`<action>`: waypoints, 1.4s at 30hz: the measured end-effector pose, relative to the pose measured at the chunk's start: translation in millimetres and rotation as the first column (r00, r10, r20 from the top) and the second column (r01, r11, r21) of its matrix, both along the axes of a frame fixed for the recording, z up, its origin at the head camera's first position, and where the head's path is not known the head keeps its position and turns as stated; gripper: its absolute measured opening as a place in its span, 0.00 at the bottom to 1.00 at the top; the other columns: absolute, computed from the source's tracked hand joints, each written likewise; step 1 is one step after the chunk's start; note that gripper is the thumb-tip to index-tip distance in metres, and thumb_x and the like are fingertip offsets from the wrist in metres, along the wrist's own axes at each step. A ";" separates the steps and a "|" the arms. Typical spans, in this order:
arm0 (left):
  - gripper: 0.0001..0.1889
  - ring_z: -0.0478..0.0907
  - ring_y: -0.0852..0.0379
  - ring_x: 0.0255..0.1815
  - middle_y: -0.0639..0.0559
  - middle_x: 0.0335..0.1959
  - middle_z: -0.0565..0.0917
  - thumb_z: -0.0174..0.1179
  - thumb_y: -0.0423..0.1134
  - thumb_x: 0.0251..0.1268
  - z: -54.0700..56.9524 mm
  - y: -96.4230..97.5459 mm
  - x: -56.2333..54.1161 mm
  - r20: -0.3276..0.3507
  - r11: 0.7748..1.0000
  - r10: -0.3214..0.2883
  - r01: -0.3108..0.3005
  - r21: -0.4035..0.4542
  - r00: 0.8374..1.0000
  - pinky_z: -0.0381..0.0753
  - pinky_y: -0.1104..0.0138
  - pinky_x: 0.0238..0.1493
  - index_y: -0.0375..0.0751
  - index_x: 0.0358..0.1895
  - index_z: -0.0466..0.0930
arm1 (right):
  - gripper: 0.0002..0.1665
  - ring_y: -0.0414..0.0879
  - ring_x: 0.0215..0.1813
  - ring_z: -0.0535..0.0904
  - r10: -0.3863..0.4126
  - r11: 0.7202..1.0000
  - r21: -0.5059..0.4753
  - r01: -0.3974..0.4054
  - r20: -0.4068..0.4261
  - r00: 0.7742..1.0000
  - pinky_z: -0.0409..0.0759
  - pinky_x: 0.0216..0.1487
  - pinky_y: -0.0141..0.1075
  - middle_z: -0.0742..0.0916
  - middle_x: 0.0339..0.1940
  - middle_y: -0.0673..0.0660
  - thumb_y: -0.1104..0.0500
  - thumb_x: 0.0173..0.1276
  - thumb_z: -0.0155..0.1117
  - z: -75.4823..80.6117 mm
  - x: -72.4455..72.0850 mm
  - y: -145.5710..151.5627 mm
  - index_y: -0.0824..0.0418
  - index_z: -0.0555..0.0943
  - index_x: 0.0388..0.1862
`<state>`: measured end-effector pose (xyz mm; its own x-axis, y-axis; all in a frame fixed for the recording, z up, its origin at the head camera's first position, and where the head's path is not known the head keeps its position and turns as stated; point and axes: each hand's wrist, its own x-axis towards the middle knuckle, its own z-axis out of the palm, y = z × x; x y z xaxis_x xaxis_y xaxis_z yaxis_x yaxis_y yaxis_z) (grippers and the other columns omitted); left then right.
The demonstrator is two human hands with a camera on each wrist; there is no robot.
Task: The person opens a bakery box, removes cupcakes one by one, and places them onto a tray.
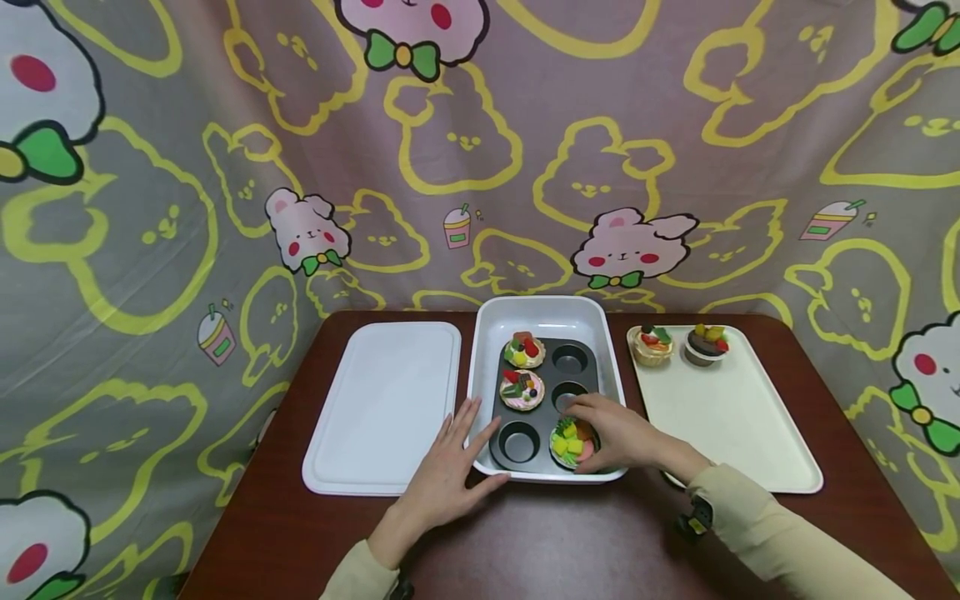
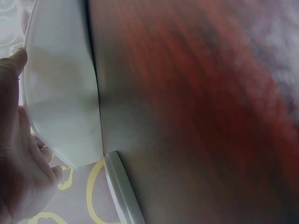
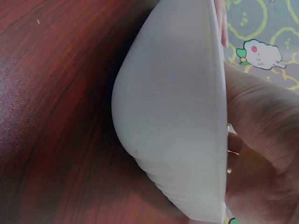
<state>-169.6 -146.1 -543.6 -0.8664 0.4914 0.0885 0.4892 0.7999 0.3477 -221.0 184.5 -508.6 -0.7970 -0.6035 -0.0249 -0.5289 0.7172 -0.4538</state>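
White basin [image 1: 540, 315], between white panel [image 1: 386, 408] and cream tray [image 1: 731, 421], walls in the muffin tin [image 1: 543, 417]; spread left hand [image 1: 446, 467] touches the basin's rim, right hand [image 1: 621, 433] grips a fruit tart [image 1: 568, 443].

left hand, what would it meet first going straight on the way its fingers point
Probably the pink-cream tart inside the deep white tray; how high the left hand sits is unclear.

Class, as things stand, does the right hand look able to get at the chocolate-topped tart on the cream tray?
Probably yes, once the right hand releases the fruit tart: only the white pan's rim and bare cream tray seem to lie between it and the chocolate-topped tart.
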 end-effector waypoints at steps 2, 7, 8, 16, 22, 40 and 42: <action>0.45 0.44 0.44 0.96 0.43 0.94 0.48 0.58 0.71 0.77 -0.5 -0.2 0.0 -0.006 1.000 -0.001 0.001 0.000 1.000 0.54 0.39 0.92 0.58 0.90 0.58 | 0.47 0.57 0.66 0.83 -0.001 1.000 0.016 0.001 -0.010 1.000 0.87 0.68 0.58 0.87 0.67 0.61 0.39 0.52 0.92 -0.6 -0.1 -0.6 0.60 0.87 0.66; 0.45 0.44 0.44 0.96 0.44 0.94 0.48 0.58 0.71 0.77 -1.6 -0.6 -0.3 -0.008 1.000 -0.001 0.001 -0.004 1.000 0.54 0.39 0.92 0.58 0.90 0.58 | 0.46 0.55 0.64 0.83 -0.007 0.999 0.035 0.008 -0.024 1.000 0.88 0.66 0.57 0.87 0.65 0.60 0.40 0.51 0.93 -1.8 0.9 -1.6 0.59 0.87 0.65; 0.45 0.44 0.44 0.96 0.44 0.94 0.48 0.58 0.71 0.77 -1.8 -0.8 -0.3 -0.006 1.000 -0.001 0.001 -0.006 1.000 0.54 0.39 0.92 0.58 0.90 0.58 | 0.46 0.55 0.63 0.83 -0.009 0.999 0.038 0.010 -0.024 1.000 0.88 0.66 0.57 0.88 0.65 0.60 0.40 0.51 0.93 -2.1 1.0 -1.7 0.59 0.87 0.65; 0.45 0.43 0.44 0.96 0.44 0.95 0.47 0.57 0.72 0.77 -2.9 -1.4 0.1 -0.010 1.000 -0.005 0.004 -0.012 1.000 0.54 0.39 0.92 0.58 0.90 0.58 | 0.45 0.53 0.60 0.83 -0.020 0.999 0.046 0.022 -0.037 0.999 0.87 0.65 0.57 0.89 0.62 0.58 0.39 0.51 0.92 -6.3 1.6 -2.6 0.58 0.87 0.64; 0.45 0.44 0.44 0.96 0.43 0.94 0.47 0.57 0.71 0.77 -3.1 -1.4 0.1 -0.016 1.000 -0.007 0.007 -0.008 1.000 0.53 0.40 0.92 0.58 0.90 0.58 | 0.43 0.54 0.61 0.84 -0.022 0.999 0.031 0.024 -0.066 0.998 0.86 0.65 0.57 0.89 0.62 0.57 0.39 0.52 0.92 -8.8 2.4 -1.7 0.58 0.87 0.63; 0.45 0.44 0.45 0.96 0.45 0.95 0.48 0.57 0.72 0.77 -2.7 -1.6 0.6 -0.007 1.000 0.003 -0.003 -0.008 1.000 0.53 0.41 0.93 0.58 0.90 0.59 | 0.45 0.37 0.43 0.81 -0.041 0.995 -0.097 0.034 -0.077 0.996 0.81 0.46 0.35 0.92 0.46 0.48 0.41 0.54 0.90 -13.1 3.2 3.6 0.62 0.85 0.65; 0.45 0.44 0.45 0.96 0.44 0.94 0.48 0.57 0.72 0.77 -3.0 -1.6 0.5 -0.016 1.000 -0.001 0.001 -0.006 1.000 0.54 0.40 0.93 0.57 0.90 0.59 | 0.45 0.36 0.42 0.79 -0.042 0.991 -0.124 0.038 -0.027 0.999 0.80 0.44 0.32 0.91 0.45 0.48 0.42 0.54 0.90 -10.5 3.0 4.5 0.62 0.83 0.66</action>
